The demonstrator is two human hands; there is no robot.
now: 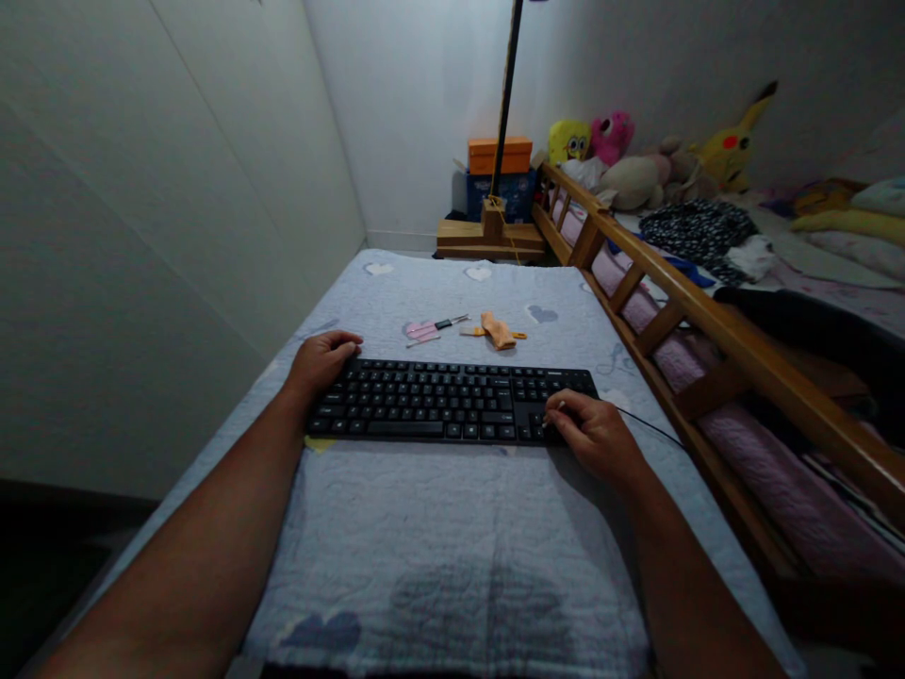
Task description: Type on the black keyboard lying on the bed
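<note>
Because the near part of the quilted cover [438,514] is soft and may give under pressure, the work calls for a light touch and a well-steadied board. The black keyboard [406,428] lies flat across the cover, its long near edge facing the person and both hands at its ends. At its right end, the right hand [600,432] is closed in a pinch, thumb against fingers, on a thin pale stick [562,405] held low over the keys; whether its lower tip touches a key or sits in a gap cannot be told. A pinch fairly close to that tip should give finer control, and short, gentle strokes along the gaps would suit it better than hard pushing, which could bend the stick or press keys down. The left hand [321,363] is partly curled, palm down, at the far left corner of the keyboard; whether it grips the edge or only rests there cannot be told, but steady, mild pressure there should check sliding. The cable [654,426] runs off to the right and is best left slack, free of the wrist. Just beyond the keyboard, a second thin stick [422,341], a slim tool with a dark middle [443,324] and an orange cloth [498,332] lie within easy reach.
</note>
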